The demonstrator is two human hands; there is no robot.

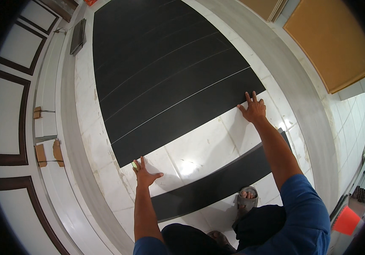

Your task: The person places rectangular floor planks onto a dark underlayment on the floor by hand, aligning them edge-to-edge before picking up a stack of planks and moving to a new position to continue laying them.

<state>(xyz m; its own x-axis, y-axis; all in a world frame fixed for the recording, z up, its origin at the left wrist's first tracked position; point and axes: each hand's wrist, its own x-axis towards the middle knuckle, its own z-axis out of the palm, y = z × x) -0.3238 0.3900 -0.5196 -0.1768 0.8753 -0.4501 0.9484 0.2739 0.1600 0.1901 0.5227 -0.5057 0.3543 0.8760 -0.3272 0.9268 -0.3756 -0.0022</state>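
A large flat black sheet (169, 72) lies on the pale tiled floor, crossed by thin pale lines. My left hand (146, 173) is at its near left corner, fingers stretched out and thumb spread wide. A small bright green item (135, 165) shows in part by those fingertips; what it is I cannot make out. At the near right corner, my right hand (254, 109) rests its spread fingertips on the sheet's edge. Neither hand grips anything. Between the sheet and my feet lies a long narrow black strip (208, 189), partly hidden by my right arm.
White panels with dark frames (8, 119) line the left side, beside long white pieces (48, 123) with cardboard scraps. A dark flat bundle (78, 37) lies at far left. Large brown boards (331, 42) stand at far right. An orange-red object (347, 221) is at lower right.
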